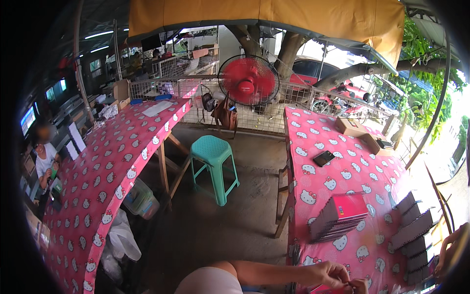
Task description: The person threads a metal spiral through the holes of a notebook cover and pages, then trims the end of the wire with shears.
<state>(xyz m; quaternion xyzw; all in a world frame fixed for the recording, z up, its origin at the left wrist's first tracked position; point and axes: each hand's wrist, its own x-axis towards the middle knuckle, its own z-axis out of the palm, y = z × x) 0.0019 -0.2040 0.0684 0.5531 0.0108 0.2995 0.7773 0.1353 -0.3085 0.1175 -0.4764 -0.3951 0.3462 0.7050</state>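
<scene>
My left forearm reaches in from the lower edge across to the right-hand table. There my left hand [329, 274] is closed, its thumb and fingers pinched on something small that I cannot make out. Right beside it, my right hand [360, 285] shows only in part at the lower edge, its fingertips pressed together near the same spot. A pink-red notebook cover [320, 289] lies beneath my hands, mostly hidden. Beyond them stands a neat stack of spiral-bound notebooks [340, 215] with a pink-red cover on top. To the right are several more piles of spiral-bound notebooks [415, 230].
A phone [324, 158] and cardboard boxes [350, 126] sit farther back on the pink-covered right table [306, 132]. A green stool [212, 149] stands between it and the left table [115, 152]. Behind is a red fan [248, 81]. Another person [46, 159] is at far left.
</scene>
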